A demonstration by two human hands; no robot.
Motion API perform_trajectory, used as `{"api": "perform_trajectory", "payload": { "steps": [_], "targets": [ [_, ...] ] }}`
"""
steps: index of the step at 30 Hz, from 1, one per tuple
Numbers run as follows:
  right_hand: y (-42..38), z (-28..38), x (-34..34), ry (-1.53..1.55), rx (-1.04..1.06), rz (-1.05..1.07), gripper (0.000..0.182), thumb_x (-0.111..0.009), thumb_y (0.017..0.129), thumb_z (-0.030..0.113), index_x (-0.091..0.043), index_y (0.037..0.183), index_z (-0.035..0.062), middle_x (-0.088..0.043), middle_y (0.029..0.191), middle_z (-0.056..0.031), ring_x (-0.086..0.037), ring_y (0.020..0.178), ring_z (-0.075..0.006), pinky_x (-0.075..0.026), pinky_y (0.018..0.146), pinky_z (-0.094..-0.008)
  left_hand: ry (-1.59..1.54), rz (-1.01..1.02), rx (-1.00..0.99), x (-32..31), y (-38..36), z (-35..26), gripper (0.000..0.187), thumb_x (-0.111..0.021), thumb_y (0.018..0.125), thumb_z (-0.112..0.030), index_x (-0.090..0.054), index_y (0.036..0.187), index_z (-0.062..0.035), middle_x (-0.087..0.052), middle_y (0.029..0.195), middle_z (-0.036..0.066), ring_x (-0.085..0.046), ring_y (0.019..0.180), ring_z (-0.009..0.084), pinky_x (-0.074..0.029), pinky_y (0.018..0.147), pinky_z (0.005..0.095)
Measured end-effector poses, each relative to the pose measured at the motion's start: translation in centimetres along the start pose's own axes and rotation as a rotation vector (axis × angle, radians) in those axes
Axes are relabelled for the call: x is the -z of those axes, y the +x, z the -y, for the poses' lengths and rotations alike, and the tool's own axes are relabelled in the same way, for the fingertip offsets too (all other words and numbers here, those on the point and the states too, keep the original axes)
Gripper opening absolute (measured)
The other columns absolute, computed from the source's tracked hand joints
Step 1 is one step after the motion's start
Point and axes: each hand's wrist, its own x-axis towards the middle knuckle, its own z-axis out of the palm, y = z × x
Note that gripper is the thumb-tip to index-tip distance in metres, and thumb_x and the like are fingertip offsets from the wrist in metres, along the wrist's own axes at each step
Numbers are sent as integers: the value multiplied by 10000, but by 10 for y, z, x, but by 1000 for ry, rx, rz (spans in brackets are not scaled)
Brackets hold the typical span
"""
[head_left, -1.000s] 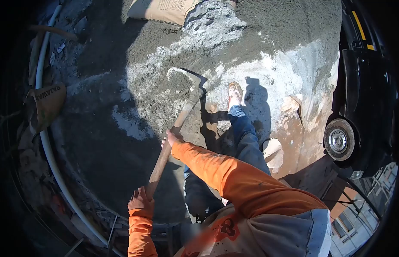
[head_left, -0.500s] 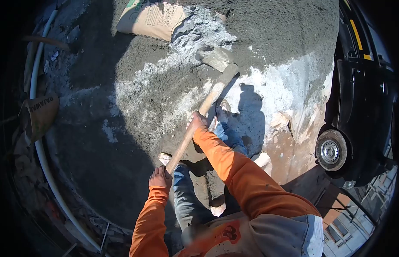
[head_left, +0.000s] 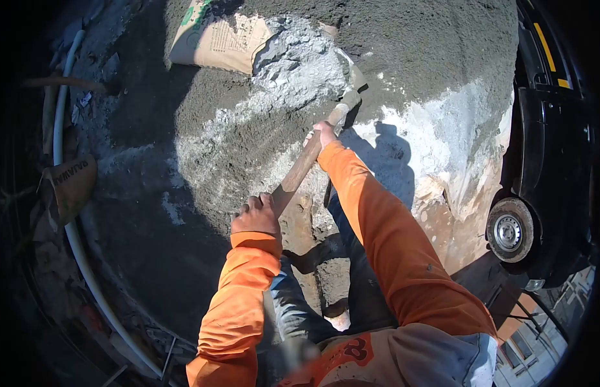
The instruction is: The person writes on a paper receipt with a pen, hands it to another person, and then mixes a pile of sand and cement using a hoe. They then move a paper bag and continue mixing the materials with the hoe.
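Down at the bottom of the view, the person's orange sleeves run up from a grey-and-orange top, with jeans-clad legs planted between them on the ground. The left hand (head_left: 255,218) is clamped on the butt end of a wooden handle (head_left: 298,173), fingers (head_left: 251,205) curled tight around it, knuckles up. Just beyond that hand there's a brownish patch of dug-out ground and a strip of hard shadow.

Follow the handle up and to the right: the right hand (head_left: 325,134) grips it much farther along, near the head, arm stretched almost straight. Its fingers are wrapped round the shaft, pressed together, though the far side of the grip can't be seen. The tool's blade (head_left: 353,87) sits just past that hand, sunk at the edge of a lumpy pale-grey heap of cement powder (head_left: 300,58), which lies on the broad darker mound of sand (head_left: 416,39).

Touching the powder on its left, a torn tan paper sack (head_left: 216,40) lies flat on the mound. Off to the left, a white pipe (head_left: 71,226) curves along the rubble, with another crumpled sack (head_left: 71,184) beside it. On the far right, a dark vehicle, its wheel (head_left: 509,229) in sunlight, stands well apart from the pile.
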Motion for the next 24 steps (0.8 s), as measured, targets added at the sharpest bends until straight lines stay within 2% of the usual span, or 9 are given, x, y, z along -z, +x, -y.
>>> {"api": "perform_trajectory", "payload": {
  "steps": [2,3,4,6,9,15,17,21,24],
  "targets": [
    [-21,-56,-27,57,-116,-76,227,-512,719,205,-375,856,87,-408,668,-63,-465,540,-235,-455,530,-408,100,-25,-1,-6,-30,43,338,-522,767,-173,-461,1090,-96,-536,969,83,-574,906,237,-460,742,387],
    [-35,-85,-35,43,-120,-82,232,-517,722,207,-378,864,86,-415,672,-66,-470,544,-235,-458,529,-410,147,-66,1,-20,-45,66,519,-692,643,-211,-448,1086,-95,-531,948,74,-577,880,241,-471,725,361],
    [-46,-116,-40,25,-126,-90,238,-521,726,209,-381,872,85,-422,675,-69,-475,547,-235,-461,528,-413,158,-70,4,-28,-64,87,546,-703,632,-214,-448,1100,-98,-528,951,72,-574,882,239,-466,741,364],
    [-60,-180,-45,-9,-138,-76,289,-542,717,256,-388,884,78,-433,672,-97,-488,569,-268,-447,549,-439,131,-7,52,-37,-103,124,536,-700,634,-219,-453,1094,-94,-530,964,77,-578,877,252,-477,734,368],
    [-83,-267,-57,-35,-118,-88,264,-543,743,246,-399,893,84,-433,658,-81,-494,554,-247,-462,527,-436,-2,12,126,-80,-159,183,492,-677,634,-206,-473,1068,-94,-549,949,90,-589,852,272,-485,715,383],
    [-129,-439,-54,-350,-324,-158,201,-544,818,298,-459,835,117,-468,618,-42,-512,478,-213,-476,458,-388,-297,-52,399,-183,-275,259,326,-632,643,-185,-532,939,-94,-597,838,94,-604,751,314,-489,649,406],
    [-174,-469,-58,-468,-366,-151,177,-573,805,265,-483,792,112,-472,611,-33,-528,485,-200,-490,462,-378,-377,-76,480,-215,-312,271,275,-622,646,-195,-537,888,-96,-598,822,92,-598,731,325,-487,620,414],
    [-190,-524,-22,-504,-444,-75,153,-609,775,211,-491,777,113,-477,626,-23,-533,496,-181,-499,470,-361,-292,-120,521,-275,-362,270,259,-609,638,-180,-534,872,-96,-562,769,68,-588,708,299,-484,599,407],
    [-188,-456,-16,-320,-447,-71,194,-602,764,265,-483,758,112,-468,637,-21,-518,518,-181,-471,489,-349,-169,-205,421,-297,-332,252,243,-602,640,-174,-535,861,-99,-533,729,63,-568,665,280,-469,574,394]
  ]
}}
